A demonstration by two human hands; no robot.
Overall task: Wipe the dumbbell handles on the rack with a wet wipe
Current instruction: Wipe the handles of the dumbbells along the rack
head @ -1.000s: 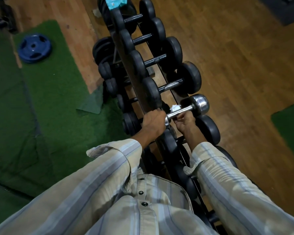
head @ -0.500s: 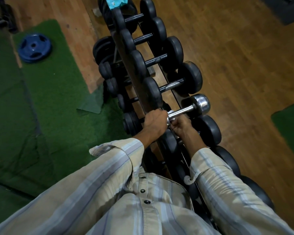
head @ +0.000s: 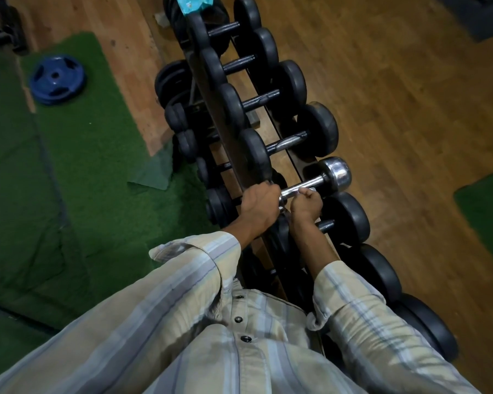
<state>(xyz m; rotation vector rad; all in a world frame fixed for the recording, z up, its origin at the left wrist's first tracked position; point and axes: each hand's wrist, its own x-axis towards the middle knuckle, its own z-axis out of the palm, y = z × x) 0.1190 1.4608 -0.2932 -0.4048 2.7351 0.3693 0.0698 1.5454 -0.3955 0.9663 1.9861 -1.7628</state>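
Floor: we look down on wooden boards (head: 396,95), with green turf (head: 77,172) at the left and a blue weight plate (head: 57,79) lying on it.
Rack: the rack (head: 208,89) runs away from us, black dumbbells (head: 279,89) lined along it, a teal packet (head: 195,2) at its far end.
Chrome dumbbell: we see the chrome dumbbell (head: 332,174) lying across the rack, its right head past the rack's right edge.
Left hand: our left hand (head: 261,204) curls over its left end, fingers closed around it.
Right hand: our right hand (head: 306,206) wraps the handle from below, fingers curled tight; a sliver of white wipe (head: 306,190) shows at the fingertips.
Room: open boards lie right of the rack; neighbouring dumbbells sit close on both sides.
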